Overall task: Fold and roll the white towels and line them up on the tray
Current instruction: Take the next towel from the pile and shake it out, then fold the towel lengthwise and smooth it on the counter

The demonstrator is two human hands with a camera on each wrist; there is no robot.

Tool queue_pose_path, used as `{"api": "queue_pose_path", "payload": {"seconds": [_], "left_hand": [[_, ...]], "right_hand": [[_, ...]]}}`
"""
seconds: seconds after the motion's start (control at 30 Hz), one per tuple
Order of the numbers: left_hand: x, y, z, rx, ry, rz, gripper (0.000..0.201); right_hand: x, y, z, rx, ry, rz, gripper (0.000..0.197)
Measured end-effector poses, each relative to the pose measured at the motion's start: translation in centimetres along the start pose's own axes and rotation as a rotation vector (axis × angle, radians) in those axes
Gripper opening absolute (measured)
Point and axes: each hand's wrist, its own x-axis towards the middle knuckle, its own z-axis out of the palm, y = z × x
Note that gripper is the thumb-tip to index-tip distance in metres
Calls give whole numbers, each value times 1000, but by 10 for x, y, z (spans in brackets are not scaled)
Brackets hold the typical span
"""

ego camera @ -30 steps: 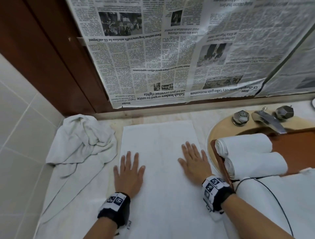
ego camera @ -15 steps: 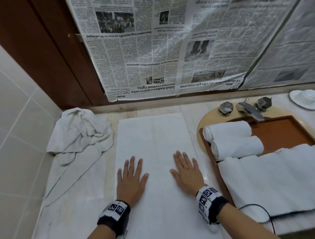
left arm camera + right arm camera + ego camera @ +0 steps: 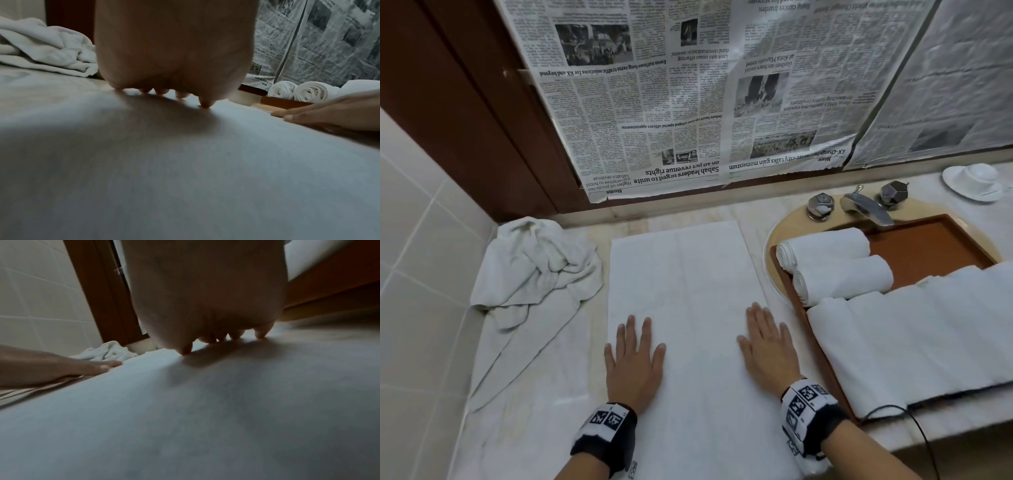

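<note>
Your left hand (image 3: 634, 363) lies flat, fingers straight and a little spread, pressing on the near left part of the folded towel (image 3: 681, 291); it grips nothing. Your right hand (image 3: 768, 346) does the same on the near right side, palm down, with its outer fingers close to the towel's right edge. The towel lies as a long strip on the counter (image 3: 753, 219), running away from you toward the newspaper (image 3: 671, 102) on the wall, between the crumpled towel (image 3: 534, 270) on the left and the tray (image 3: 928, 246) on the right.

This looks like the smoothing step before the roll, so do it properly: sweep both palms evenly along the strip and push any air or ripples out at the far end. Check that the long edges sit square on each other (a crooked fold gives a cone, not a cylinder). When you begin the roll, start at the near end, curl the first turn tight with your fingertips, and move both hands at the same pace so the ends stay flush.

Two rolled towels (image 3: 835, 263) already lie side by side at the tray's left end, and another folded strip (image 3: 914, 335) is draped across its near side. Match their thickness, and that strip will likely need shifting before the third roll can sit beside them.
</note>
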Motion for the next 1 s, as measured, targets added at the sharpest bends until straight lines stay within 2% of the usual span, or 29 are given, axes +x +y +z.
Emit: {"api": "queue_pose_path", "payload": {"seconds": [0.07, 0.1, 0.2, 0.3, 0.33, 0.4, 0.57, 0.77, 1.0], "left_hand": [[3, 3, -8, 12, -11, -14, 86], [4, 6, -14, 19, -13, -14, 86], [25, 21, -31, 4, -14, 4, 69], [61, 49, -50, -40, 3, 142, 80], [75, 61, -54, -55, -1, 205, 78], [103, 92, -60, -66, -40, 313, 60], [170, 159, -58, -3, -80, 497, 45], [211, 197, -54, 49, -126, 612, 40], [225, 205, -51, 4, -198, 598, 24]], "right_hand": [[-1, 11, -3, 33, 47, 80, 69], [-2, 15, -4, 59, 122, 102, 66], [-8, 22, -3, 111, 334, 115, 46], [-11, 25, 2, 130, 432, 113, 27], [-9, 25, 3, 137, 450, 110, 27], [-1, 24, 4, 171, 477, 117, 29], [24, 17, -2, 212, 486, 120, 38], [38, 15, -3, 223, 450, 160, 40], [44, 21, -6, 306, 357, 148, 38]]}}
